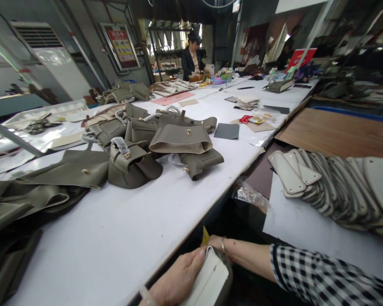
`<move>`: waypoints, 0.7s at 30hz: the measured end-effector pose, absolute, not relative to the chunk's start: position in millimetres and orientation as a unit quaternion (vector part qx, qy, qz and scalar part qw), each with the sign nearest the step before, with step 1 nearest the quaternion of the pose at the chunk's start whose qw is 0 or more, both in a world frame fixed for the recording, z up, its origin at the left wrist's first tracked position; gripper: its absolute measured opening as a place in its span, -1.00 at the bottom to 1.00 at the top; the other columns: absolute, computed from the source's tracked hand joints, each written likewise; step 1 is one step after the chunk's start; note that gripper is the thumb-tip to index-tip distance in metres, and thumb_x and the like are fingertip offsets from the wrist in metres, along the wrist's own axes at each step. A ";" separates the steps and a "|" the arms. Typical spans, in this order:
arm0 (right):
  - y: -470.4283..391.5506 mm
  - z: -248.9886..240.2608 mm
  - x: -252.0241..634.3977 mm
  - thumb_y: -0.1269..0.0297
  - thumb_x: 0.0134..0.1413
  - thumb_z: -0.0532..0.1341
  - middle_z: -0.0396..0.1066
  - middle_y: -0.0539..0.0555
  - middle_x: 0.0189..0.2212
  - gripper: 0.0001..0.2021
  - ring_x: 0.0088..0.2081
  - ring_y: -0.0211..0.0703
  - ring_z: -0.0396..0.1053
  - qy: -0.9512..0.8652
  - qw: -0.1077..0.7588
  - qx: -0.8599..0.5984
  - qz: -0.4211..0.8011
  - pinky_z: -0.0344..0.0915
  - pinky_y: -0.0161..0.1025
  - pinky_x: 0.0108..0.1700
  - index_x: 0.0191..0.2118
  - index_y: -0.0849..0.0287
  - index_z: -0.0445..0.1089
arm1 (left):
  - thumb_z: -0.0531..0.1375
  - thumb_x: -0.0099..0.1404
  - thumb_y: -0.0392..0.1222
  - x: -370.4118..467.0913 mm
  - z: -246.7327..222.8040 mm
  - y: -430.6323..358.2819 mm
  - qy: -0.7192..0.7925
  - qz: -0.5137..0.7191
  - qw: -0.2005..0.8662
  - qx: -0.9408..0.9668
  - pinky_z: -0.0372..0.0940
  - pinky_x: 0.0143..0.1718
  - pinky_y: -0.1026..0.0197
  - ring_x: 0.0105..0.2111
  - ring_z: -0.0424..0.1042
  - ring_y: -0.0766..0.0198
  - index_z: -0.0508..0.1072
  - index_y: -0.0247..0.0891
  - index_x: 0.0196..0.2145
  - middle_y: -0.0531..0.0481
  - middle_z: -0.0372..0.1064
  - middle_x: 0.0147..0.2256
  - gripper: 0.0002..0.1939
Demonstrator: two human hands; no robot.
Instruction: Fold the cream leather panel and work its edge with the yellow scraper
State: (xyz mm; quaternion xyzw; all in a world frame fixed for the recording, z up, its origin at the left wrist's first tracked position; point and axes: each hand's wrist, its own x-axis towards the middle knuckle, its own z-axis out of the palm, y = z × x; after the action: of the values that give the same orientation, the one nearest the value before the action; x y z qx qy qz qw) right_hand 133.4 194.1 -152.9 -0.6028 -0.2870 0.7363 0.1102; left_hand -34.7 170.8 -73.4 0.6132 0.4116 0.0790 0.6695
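Observation:
Low in the view, at the near edge of the white table, my left hand (178, 274) is closed on the side of a green bag piece (212, 276) with a whitish face, its thumb along the upper edge. My right hand (214, 242) is at the far end of the same piece; its fingers are mostly hidden behind it. A small yellow item (205, 235) sticks up beside the right hand; whether it is held cannot be made out.
Olive bag parts (181, 138) lie heaped across the white table (130, 238). Stacked pale panels (335, 182) stand on the right, near a wooden board (338, 131). A person (193, 59) is at the table's far end.

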 end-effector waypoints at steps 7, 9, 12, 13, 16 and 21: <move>170.5 -122.5 148.1 0.05 0.29 0.17 0.48 0.07 -0.33 -0.68 -0.26 -0.13 0.46 -0.306 0.158 -0.596 0.725 0.42 -0.15 -0.20 -0.34 0.21 0.43 | -0.11 0.43 0.24 -34.2 -72.1 167.3 0.413 0.081 0.668 0.613 0.05 0.29 0.14 0.17 0.30 0.17 0.37 -0.10 0.19 0.05 0.37 0.16 -0.41; 163.3 -113.0 156.0 0.04 0.26 0.15 0.49 0.11 -0.33 -0.65 -0.18 -0.06 0.47 -0.315 0.185 -0.583 0.725 0.41 -0.13 -0.13 -0.44 0.15 0.42 | -0.12 0.44 0.24 -33.8 -72.5 166.2 0.409 0.083 0.667 0.617 0.06 0.28 0.14 0.16 0.32 0.18 0.38 -0.09 0.19 0.05 0.38 0.15 -0.41; 153.5 -104.8 163.3 0.04 0.19 0.18 0.49 0.12 -0.31 -0.68 -0.06 0.02 0.44 -0.330 0.217 -0.563 0.725 0.39 -0.13 -0.07 -0.48 0.10 0.44 | -0.10 0.45 0.21 -32.5 -72.7 164.2 0.419 0.096 0.650 0.626 0.03 0.30 0.15 0.19 0.29 0.18 0.35 -0.07 0.21 0.06 0.35 0.18 -0.44; 150.4 -103.9 164.6 0.03 0.16 0.20 0.49 0.12 -0.32 -0.69 -0.04 0.03 0.43 -0.335 0.224 -0.558 0.725 0.39 -0.11 -0.06 -0.47 0.11 0.45 | -0.09 0.45 0.21 -31.9 -72.3 163.7 0.424 0.099 0.645 0.628 0.02 0.30 0.16 0.19 0.28 0.18 0.35 -0.06 0.21 0.07 0.34 0.19 -0.45; 142.6 -105.8 165.9 0.00 0.15 0.18 0.49 0.15 -0.35 -0.66 -0.06 0.06 0.42 -0.347 0.227 -0.553 0.722 0.39 -0.07 -0.02 -0.45 0.14 0.48 | -0.08 0.45 0.18 -30.0 -69.6 163.0 0.425 0.094 0.642 0.631 0.10 0.26 0.15 0.15 0.33 0.16 0.38 -0.05 0.18 0.09 0.39 0.14 -0.48; 143.8 -122.4 155.6 0.02 0.14 0.19 0.49 0.16 -0.38 -0.69 -0.10 0.03 0.45 -0.374 0.206 -0.562 0.709 0.39 -0.13 -0.08 -0.36 0.16 0.50 | -0.08 0.45 0.17 -28.9 -66.5 159.0 0.440 0.082 0.623 0.641 0.16 0.20 0.09 0.05 0.41 0.11 0.42 -0.11 0.15 0.02 0.47 0.06 -0.47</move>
State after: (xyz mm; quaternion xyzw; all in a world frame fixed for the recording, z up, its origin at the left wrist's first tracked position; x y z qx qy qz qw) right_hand 155.6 143.8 -122.4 -0.5619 -0.3738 0.7087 0.2057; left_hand -28.9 159.0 -66.5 0.6410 0.4403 0.0823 0.6232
